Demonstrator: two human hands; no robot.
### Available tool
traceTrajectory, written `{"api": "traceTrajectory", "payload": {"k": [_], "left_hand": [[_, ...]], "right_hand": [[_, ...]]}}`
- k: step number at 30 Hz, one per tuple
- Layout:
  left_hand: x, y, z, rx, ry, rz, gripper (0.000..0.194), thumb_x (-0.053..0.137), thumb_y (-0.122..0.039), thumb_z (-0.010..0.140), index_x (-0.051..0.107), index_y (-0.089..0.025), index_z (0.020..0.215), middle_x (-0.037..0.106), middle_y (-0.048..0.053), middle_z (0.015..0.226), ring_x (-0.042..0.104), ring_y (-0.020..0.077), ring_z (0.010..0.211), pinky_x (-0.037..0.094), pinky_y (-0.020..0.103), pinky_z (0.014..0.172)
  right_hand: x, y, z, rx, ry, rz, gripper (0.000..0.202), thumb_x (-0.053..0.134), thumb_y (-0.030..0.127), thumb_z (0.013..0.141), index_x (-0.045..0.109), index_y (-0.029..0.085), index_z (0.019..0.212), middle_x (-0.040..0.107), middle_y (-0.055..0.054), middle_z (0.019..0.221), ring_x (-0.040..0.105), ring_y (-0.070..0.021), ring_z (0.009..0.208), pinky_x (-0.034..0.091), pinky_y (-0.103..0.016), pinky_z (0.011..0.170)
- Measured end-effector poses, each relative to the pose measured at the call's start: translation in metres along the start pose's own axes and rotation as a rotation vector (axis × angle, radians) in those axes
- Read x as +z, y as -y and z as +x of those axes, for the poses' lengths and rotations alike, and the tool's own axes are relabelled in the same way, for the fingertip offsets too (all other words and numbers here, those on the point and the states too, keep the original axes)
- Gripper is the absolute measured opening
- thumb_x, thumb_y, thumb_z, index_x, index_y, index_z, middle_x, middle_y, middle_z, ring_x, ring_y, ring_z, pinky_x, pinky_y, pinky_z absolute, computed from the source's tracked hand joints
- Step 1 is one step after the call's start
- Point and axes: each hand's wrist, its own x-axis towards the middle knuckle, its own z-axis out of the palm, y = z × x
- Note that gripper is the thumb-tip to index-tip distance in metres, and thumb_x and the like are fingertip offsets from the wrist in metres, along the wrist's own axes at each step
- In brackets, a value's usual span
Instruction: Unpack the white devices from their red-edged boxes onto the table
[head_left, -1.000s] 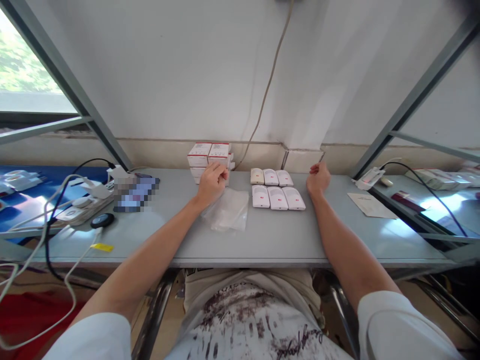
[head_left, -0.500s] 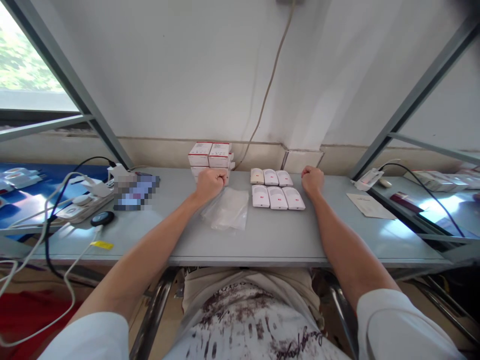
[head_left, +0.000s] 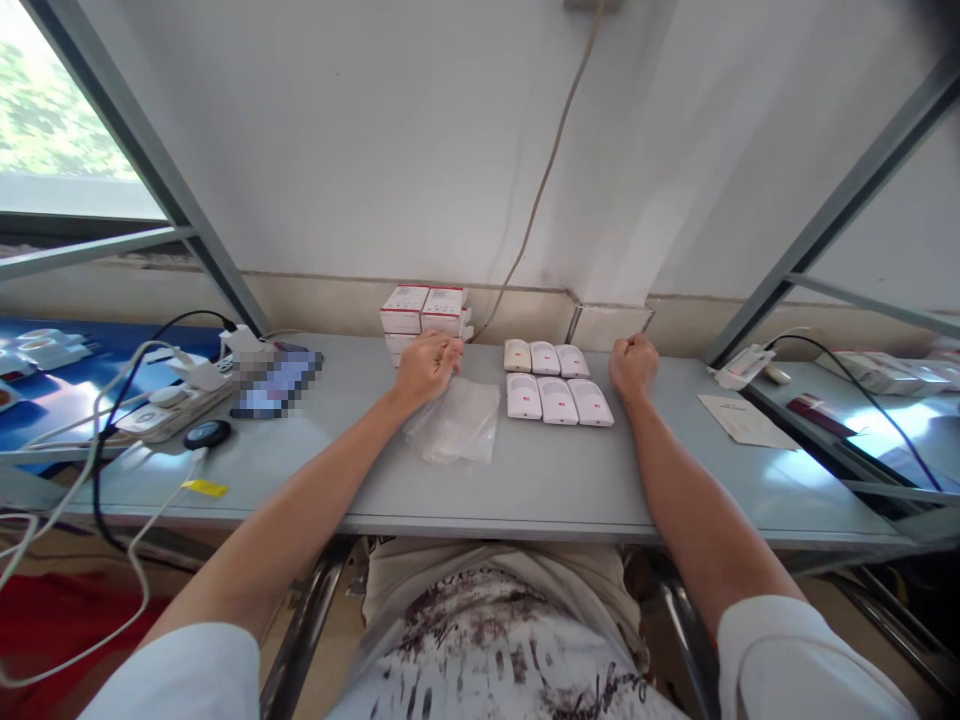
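My left hand (head_left: 429, 366) rests with curled fingers in front of stacked white-and-red boxes (head_left: 422, 310), hiding part of the lower ones. Clear plastic bags (head_left: 457, 425) lie flat just under and beside that wrist. Two rows of white sensor-like devices with domed fronts (head_left: 556, 400) sit on the grey table (head_left: 525, 490) between my hands; one device in the back row looks yellower (head_left: 517, 354). To the right of these rows, my right hand (head_left: 634, 366) is closed in a fist on the table. Nothing shows in either hand.
A pixelated phone (head_left: 279, 382), a power strip (head_left: 157, 415) with plugs and cables, and a round black device (head_left: 208, 434) occupy the left side. On the right lie a paper sheet (head_left: 746, 420) and a white adapter (head_left: 742, 367). Metal frame posts (head_left: 817, 230) stand at both sides.
My left hand's fingers have shifted and look slightly looser. My right fist has turned a little. The whole view has moved slightly; the boxes, bags and devices stay in place.
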Motion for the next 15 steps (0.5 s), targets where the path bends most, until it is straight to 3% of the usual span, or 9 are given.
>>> {"api": "traceTrajectory", "payload": {"k": [2,6,10,12,15], "left_hand": [[0.001,-0.002,0.000,-0.027,-0.033,-0.017,0.058,0.029,-0.042,0.115,0.064,-0.025,0.073,0.073,0.006,0.075,0.071,0.0223,0.089,0.054,0.036,0.091],[0.002,-0.001,-0.001,-0.101,-0.113,0.006,0.037,0.043,-0.029,0.107,0.066,-0.024,0.079,0.071,0.004,0.076,0.069,0.0190,0.080,0.053,0.032,0.078],[0.000,0.010,0.001,-0.123,-0.131,0.087,0.044,0.050,-0.021,0.098,0.043,-0.023,0.055,0.048,0.001,0.052,0.045,0.0143,0.052,0.036,0.033,0.058],[-0.001,0.015,0.002,-0.131,-0.146,0.136,0.049,0.052,-0.021,0.097,0.033,-0.023,0.052,0.034,-0.001,0.047,0.032,0.0121,0.049,0.027,0.034,0.056],[-0.001,0.017,0.002,-0.124,-0.172,0.155,0.049,0.050,-0.022,0.100,0.031,-0.023,0.055,0.031,-0.002,0.049,0.029,0.0117,0.051,0.023,0.035,0.057]], "right_hand": [[0.001,-0.002,0.002,0.003,-0.038,-0.015,0.019,0.045,0.020,0.094,0.063,0.020,0.090,0.071,-0.017,0.100,0.064,-0.0324,0.108,0.047,-0.044,0.100],[0.001,-0.002,0.004,0.018,-0.060,-0.048,0.019,0.046,0.021,0.095,0.062,0.021,0.085,0.071,-0.018,0.098,0.066,-0.0325,0.102,0.049,-0.046,0.097],[0.002,0.001,0.003,0.021,-0.015,-0.068,0.021,0.050,0.023,0.095,0.066,0.018,0.085,0.073,-0.022,0.097,0.069,-0.0355,0.098,0.051,-0.049,0.095],[0.003,0.003,0.003,0.032,0.003,-0.082,0.022,0.050,0.023,0.095,0.068,0.017,0.086,0.074,-0.024,0.097,0.070,-0.0369,0.098,0.051,-0.049,0.094],[0.004,0.002,0.003,0.030,0.000,-0.075,0.022,0.048,0.022,0.096,0.067,0.017,0.086,0.073,-0.022,0.095,0.070,-0.0364,0.098,0.051,-0.049,0.095]]}}
